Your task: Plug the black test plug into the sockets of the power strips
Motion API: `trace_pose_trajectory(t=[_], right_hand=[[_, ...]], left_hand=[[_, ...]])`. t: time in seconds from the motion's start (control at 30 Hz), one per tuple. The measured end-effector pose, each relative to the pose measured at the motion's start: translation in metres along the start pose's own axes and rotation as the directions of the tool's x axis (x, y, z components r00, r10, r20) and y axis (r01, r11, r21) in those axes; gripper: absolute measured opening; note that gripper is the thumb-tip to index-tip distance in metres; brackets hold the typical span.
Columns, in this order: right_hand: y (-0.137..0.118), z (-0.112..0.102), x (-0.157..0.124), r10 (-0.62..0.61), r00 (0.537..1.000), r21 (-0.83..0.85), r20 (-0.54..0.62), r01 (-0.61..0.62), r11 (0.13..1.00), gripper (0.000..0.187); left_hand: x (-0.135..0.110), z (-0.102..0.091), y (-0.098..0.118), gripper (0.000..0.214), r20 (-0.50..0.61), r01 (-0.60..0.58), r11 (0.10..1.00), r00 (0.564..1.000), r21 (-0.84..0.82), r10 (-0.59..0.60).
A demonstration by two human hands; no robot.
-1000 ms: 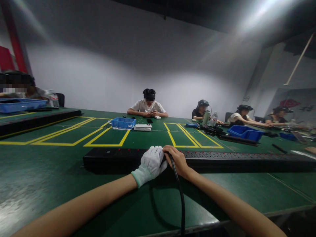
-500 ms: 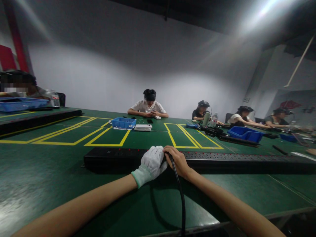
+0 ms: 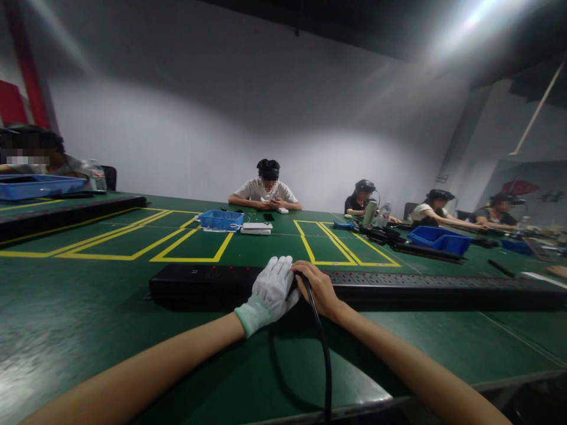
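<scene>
A long black power strip (image 3: 199, 286) with red switch lights lies across the green table (image 3: 80, 319) in front of me. My left hand (image 3: 271, 290), in a white glove, rests on the strip with its fingers laid over the top. My bare right hand (image 3: 316, 289) is closed around the end of a black cable (image 3: 325, 366) at the strip. The cable runs from my fingers back over the table's near edge. What the cable's end looks like is hidden by my fingers.
Yellow lines mark boxes on the table. A blue tray (image 3: 220, 220) and white devices (image 3: 256, 228) lie mid-table. Several people sit along the far side. Another blue bin (image 3: 440, 239) and tools are at the right, a second black strip (image 3: 66, 215) at the left.
My gloved left hand has lifted its fingers slightly higher on the strip. The right hand and the cable stay put.
</scene>
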State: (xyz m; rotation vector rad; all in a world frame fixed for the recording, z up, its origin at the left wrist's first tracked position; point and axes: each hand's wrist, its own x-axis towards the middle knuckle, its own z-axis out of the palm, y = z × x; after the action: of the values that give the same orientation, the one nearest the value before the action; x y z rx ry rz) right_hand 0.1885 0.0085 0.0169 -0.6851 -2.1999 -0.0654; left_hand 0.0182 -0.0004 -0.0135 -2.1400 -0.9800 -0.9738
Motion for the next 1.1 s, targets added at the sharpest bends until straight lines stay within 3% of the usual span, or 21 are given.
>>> trace_pose_trajectory(t=[0.37,0.67,1.1], right_hand=[[0.0015,0.001,-0.0007,0.012,1.0,-0.003,0.01,-0.012,1.0,0.031],[-0.0014,-0.0014,0.0003,0.005,1.0,0.005,-0.003,-0.005,1.0,0.03],[-0.002,-0.0066,0.003,0.017,0.997,0.054,0.077,-0.021,0.998,0.028]], left_hand=[[-0.0032,0.0041,0.0005,0.054,-0.046,0.014,0.999,0.999,-0.033,-0.015],[-0.0036,0.0035,0.0015,0.054,-0.02,0.022,1.0,1.0,-0.011,-0.023],[-0.0042,0.0051,0.0019,0.051,-0.028,0.038,0.999,0.999,-0.025,-0.039]])
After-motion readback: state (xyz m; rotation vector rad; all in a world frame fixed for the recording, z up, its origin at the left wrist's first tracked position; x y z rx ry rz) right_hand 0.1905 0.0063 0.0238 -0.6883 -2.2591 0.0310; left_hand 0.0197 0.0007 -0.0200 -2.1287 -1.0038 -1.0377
